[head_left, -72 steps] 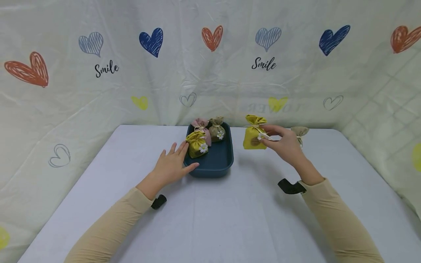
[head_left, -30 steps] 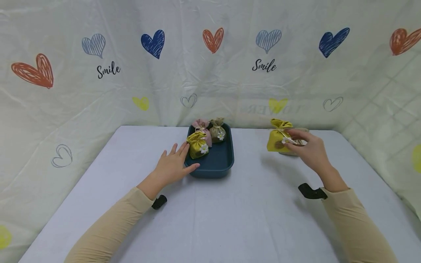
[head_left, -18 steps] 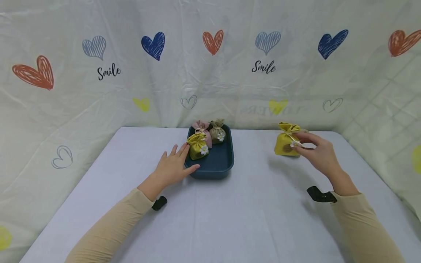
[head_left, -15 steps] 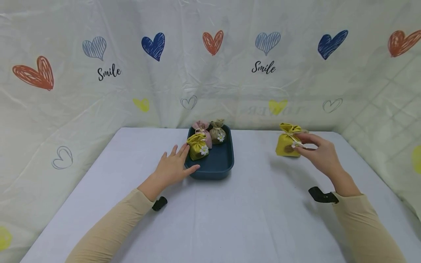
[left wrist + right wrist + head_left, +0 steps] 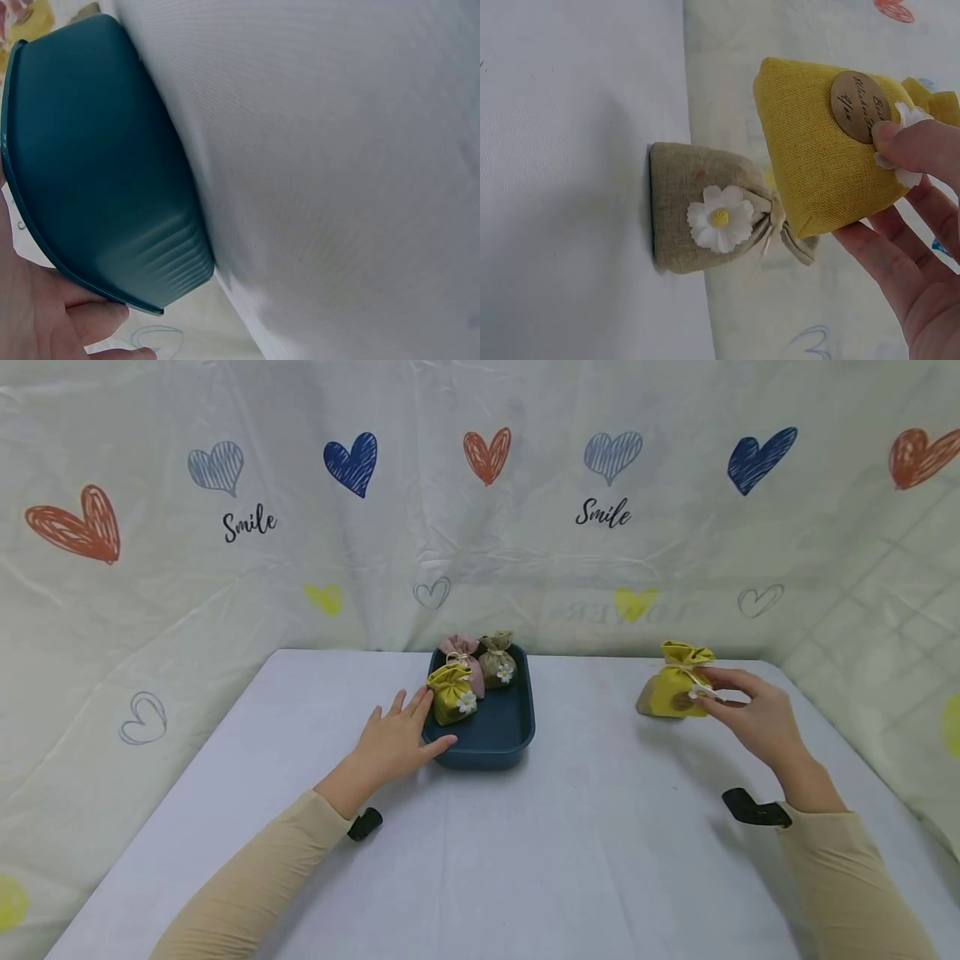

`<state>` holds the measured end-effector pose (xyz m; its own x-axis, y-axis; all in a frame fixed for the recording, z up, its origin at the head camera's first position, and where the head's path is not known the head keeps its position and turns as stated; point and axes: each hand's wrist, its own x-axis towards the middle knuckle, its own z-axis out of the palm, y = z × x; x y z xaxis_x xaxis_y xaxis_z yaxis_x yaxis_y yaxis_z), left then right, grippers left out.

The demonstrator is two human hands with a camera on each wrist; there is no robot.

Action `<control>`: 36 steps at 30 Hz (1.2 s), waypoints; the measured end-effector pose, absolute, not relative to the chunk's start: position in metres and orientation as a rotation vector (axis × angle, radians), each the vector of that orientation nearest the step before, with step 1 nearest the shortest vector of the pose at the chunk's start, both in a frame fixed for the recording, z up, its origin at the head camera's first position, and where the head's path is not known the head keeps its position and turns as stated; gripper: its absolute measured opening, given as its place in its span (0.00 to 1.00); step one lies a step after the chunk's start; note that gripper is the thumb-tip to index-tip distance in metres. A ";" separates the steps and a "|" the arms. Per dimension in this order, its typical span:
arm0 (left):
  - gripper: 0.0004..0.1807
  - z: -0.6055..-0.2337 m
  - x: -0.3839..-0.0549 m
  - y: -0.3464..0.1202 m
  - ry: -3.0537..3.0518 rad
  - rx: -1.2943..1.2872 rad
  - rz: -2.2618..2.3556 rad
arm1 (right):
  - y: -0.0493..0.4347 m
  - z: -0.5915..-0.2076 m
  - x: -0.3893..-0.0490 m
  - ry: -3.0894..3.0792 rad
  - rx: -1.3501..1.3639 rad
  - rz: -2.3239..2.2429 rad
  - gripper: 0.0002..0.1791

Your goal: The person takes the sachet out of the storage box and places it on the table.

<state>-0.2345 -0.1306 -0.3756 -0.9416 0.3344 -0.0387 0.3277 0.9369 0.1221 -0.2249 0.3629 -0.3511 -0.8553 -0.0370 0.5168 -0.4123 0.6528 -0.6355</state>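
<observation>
My right hand [image 5: 761, 718] pinches a yellow drawstring pouch [image 5: 817, 150] between thumb and fingers, near its white flower and round label. That pouch hangs above the table at the right. Behind it a beige pouch [image 5: 679, 191] with a white flower stands on the table; in the head view the yellow one mostly hides it. My left hand [image 5: 390, 739], fingers straight and spread, touches the left rim of a dark blue tray [image 5: 97, 150]. Inside the tray are another yellow pouch [image 5: 447, 697], a pink pouch [image 5: 475, 679] and an olive-brown pouch [image 5: 493, 662].
A white table [image 5: 525, 860] extends in front and to both sides. At its back edge hangs a pale curtain [image 5: 525, 527] printed with hearts and "Smile" lettering. The tray's right and front floor [image 5: 498, 718] shows bare.
My right hand has carried the yellow pouch rightward from near the tray, passing in front of the beige pouch, whose left edge now shows. My left hand and the tray have stayed put.
</observation>
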 end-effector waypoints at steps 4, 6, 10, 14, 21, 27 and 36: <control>0.53 -0.376 -0.234 -0.131 3.034 0.520 0.187 | 0.369 -0.352 -0.224 -2.413 0.300 1.102 0.22; 0.53 -0.376 -0.234 -0.131 3.034 0.520 0.190 | 0.372 -0.352 -0.224 -2.413 0.292 1.108 0.22; 0.53 -0.376 -0.235 -0.131 3.032 0.522 0.186 | 0.378 -0.354 -0.223 -2.418 0.283 1.115 0.22; 0.53 -0.377 -0.235 -0.131 3.037 0.529 0.183 | 0.384 -0.357 -0.222 -2.414 0.284 1.113 0.22; 0.53 -0.378 -0.236 -0.131 3.032 0.520 0.171 | 0.395 -0.360 -0.222 -2.435 0.226 1.108 0.23; 0.53 -0.377 -0.237 -0.131 3.030 0.521 0.178 | 0.403 -0.361 -0.218 -2.418 0.185 1.130 0.23; 0.53 -0.377 -0.236 -0.132 3.035 0.530 0.176 | 0.420 -0.366 -0.216 -2.353 0.135 1.198 0.22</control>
<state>-0.2365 -0.1315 -0.3770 -0.9394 0.3409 -0.0354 0.3345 0.9345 0.1217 -0.2163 0.4203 -0.3659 -0.8738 0.1309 0.4684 -0.3018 0.6093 -0.7333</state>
